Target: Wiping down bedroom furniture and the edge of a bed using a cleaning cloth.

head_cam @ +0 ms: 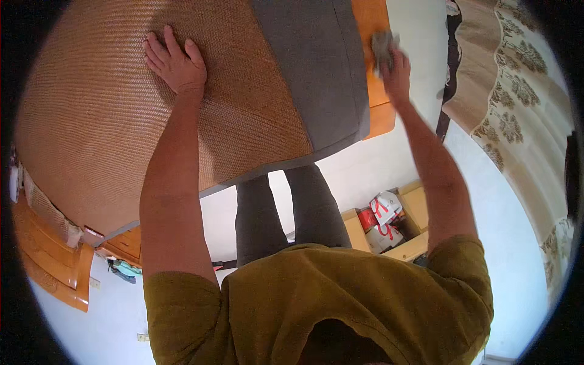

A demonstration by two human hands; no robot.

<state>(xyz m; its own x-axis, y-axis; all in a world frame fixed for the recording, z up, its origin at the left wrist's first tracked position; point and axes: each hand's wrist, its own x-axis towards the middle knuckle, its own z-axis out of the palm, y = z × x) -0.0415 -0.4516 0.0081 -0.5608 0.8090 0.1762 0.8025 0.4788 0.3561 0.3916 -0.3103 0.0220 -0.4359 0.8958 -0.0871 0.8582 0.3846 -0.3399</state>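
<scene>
My left hand (177,64) lies with spread fingers on a brown woven mat (246,109), which covers much of a bed and holds nothing. Along the mat's right side runs a grey fabric cover (319,68). At the far right, my right hand (396,75) grips a crumpled grey cloth (383,48) against the edge of an orange-brown wooden board (378,102) of the bed. The cloth is somewhat blurred, and the fingertips are partly hidden by it.
An open cardboard box (356,228) with red and white packages stands on the floor to the lower right. Patterned curtains (511,105) hang at the right. A carved wooden headboard or footboard (50,255) and a wall socket (94,283) show at the lower left.
</scene>
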